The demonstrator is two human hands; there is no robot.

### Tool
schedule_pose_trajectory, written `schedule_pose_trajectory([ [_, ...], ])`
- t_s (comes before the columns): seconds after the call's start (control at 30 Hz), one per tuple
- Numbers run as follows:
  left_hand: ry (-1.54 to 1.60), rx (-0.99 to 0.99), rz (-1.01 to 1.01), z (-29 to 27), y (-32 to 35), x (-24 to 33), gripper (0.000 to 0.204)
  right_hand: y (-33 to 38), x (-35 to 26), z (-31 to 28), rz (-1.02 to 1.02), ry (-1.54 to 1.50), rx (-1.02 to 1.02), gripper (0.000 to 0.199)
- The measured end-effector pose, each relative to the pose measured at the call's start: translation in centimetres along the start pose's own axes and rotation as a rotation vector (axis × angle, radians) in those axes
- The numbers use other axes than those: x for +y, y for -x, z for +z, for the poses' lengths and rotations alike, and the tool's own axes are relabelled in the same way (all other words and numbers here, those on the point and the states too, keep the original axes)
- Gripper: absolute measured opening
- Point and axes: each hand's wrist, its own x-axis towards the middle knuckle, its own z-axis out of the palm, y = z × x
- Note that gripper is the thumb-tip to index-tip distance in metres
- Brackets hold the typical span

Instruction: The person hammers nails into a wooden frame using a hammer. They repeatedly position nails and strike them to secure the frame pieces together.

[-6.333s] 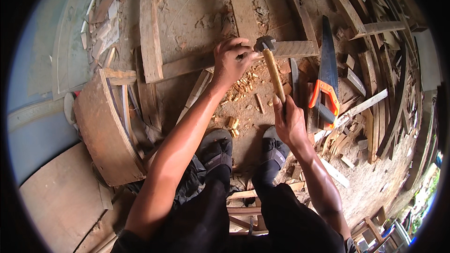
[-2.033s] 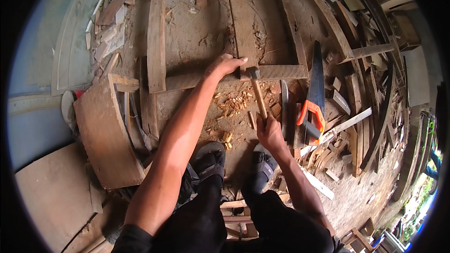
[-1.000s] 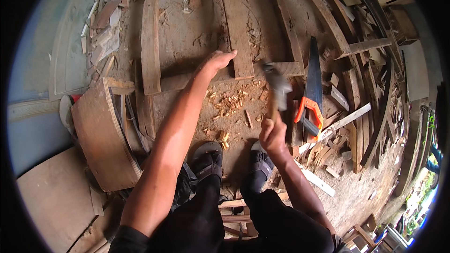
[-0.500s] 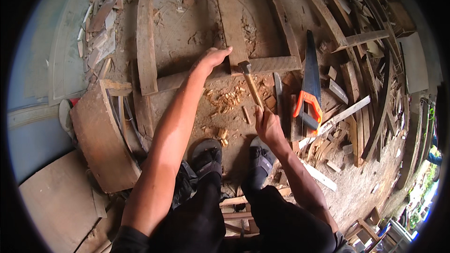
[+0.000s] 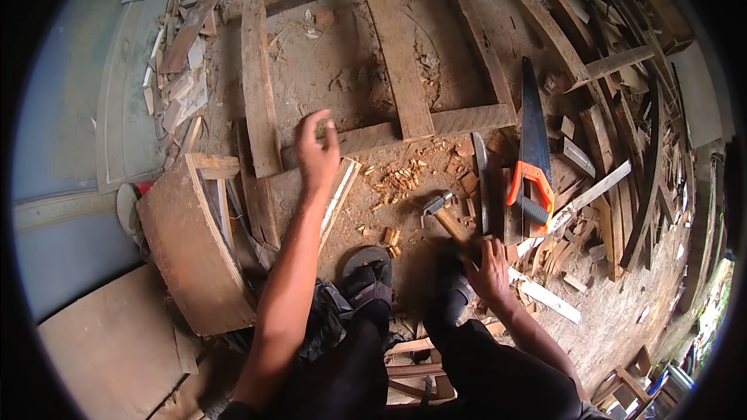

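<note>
My left hand (image 5: 317, 157) is raised over the near rail of a wooden frame (image 5: 381, 134), empty, with thumb and fingers apart. The frame's middle board (image 5: 393, 54) runs away from me, beyond that hand. Low on the right, my right hand (image 5: 489, 271) is at the handle end of a hammer (image 5: 449, 223). Its thumb and fingers lie on either side of the handle in a loose grip. The hammer head points away from me, near the wood shavings (image 5: 401, 179) on the floor. Whether it touches the floor is hard to tell.
A handsaw (image 5: 534, 148) with an orange handle lies right of the frame, beside a narrow dark strip (image 5: 482, 179). Scrap wood (image 5: 615, 140) is piled further right. A plywood piece (image 5: 191, 245) stands at left. My feet (image 5: 369, 276) are close to the shavings.
My left hand has come off the middle board and moved left and nearer. My right hand has lowered the hammer toward me and to the right, away from the frame.
</note>
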Motion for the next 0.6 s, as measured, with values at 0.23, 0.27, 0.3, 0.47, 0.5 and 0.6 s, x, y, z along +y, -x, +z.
schedule_pose_trajectory([
  [0.23, -0.686, 0.109, -0.474, -8.6, -3.8, -5.0, 0.101, -23.4, -3.2, -5.8, -0.275, -0.092, 0.465, 0.063],
  [0.27, -0.594, 0.041, -0.582, -8.8, -4.5, -5.6, 0.099, -27.5, -1.3, -6.0, -0.302, -0.052, 0.575, 0.067],
  [0.3, -0.623, -0.017, -0.596, -8.1, -5.3, -4.9, 0.096, -30.8, 0.7, -5.9, -0.23, -0.004, 0.617, 0.067],
  [0.47, -0.628, -0.068, -0.502, -8.5, -5.5, -5.3, 0.085, -37.1, 5.2, -4.8, 0.097, 0.225, 0.274, 0.067],
  [0.5, -0.622, -0.044, -0.463, -8.6, -5.6, -5.8, 0.084, -37.8, 5.5, -4.7, 0.177, 0.216, 0.18, 0.064],
  [0.6, -0.533, -0.06, -0.477, -9.9, -8.0, -5.8, 0.078, -38.0, 5.5, -5.4, 0.006, 0.128, 0.342, 0.053],
])
